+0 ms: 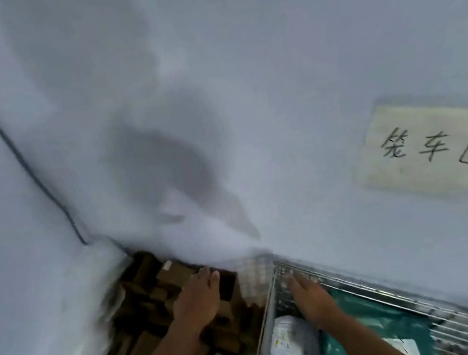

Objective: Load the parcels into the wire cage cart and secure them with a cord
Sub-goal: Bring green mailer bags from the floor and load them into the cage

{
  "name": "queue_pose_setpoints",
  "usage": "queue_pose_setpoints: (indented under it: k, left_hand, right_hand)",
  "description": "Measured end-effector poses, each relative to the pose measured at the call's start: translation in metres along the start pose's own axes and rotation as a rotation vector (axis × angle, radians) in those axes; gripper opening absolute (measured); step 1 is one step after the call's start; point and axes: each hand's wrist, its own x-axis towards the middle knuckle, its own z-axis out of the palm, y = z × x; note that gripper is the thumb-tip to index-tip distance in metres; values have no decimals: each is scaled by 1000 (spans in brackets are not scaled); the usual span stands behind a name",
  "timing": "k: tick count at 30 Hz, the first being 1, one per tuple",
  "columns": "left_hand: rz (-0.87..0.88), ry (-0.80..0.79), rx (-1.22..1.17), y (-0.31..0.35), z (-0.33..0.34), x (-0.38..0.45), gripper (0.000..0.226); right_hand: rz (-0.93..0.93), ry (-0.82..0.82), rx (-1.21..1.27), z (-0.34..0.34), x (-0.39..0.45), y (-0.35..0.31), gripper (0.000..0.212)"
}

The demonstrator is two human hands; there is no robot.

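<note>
While the flat, empty left hand point(199, 300) stretches toward the heap of brown cardboard boxes point(147, 311), likely for another parcel, the open right hand point(309, 295) hovers inside the silver wire cage cart point(267, 318), holding nothing.

Landmark: wire cage cart point(269, 321), its corner post rising from the bottom edge.

- Wire cage cart: blurred mesh; base and right end cut off by the bottom and right edges.
- Left hand point(199, 300), left of the cart: flat, fingers spread, over the brown cartons point(143, 309); contact cannot be told; forearm cut off at the bottom edge.
- Right hand point(311, 296), inside the cart: motion-blurred, fingertips lost against the mesh.
- White mailer bag point(290, 345), inside the cart: label print too small to read.
- Teal bag point(375, 330), inside the cart: partly hidden by the right forearm.
- Brown cartons: heap blurred, count unclear.
</note>
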Motion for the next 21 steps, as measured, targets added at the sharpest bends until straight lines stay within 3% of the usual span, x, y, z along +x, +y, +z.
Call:
queue_pose_setpoints:
  k: [5, 7, 10, 15, 21]
  left_hand:
    - [-275, 354, -50, -144, -147, -122, 54]
    - [-455, 443, -63, -219, -188, -201, 55]
    - [-687, 537, -129, -317, -230, -305, 60]
    - [-939, 661, -240, -447, -246, -426, 63]
    - [-1031, 640, -371, -583, -235, -461, 57]
  right_hand:
    - [-298, -270, -205, 95, -29, -193, 66]
    - [-444, -373, -329, 157, -66, -256, 59]
    - [-548, -504, -339, 243, -132, -320, 68]
    - [-683, -676, -468, 393, -223, -376, 81]
    - [-728, -821, -584, 574, -265, -384, 79]
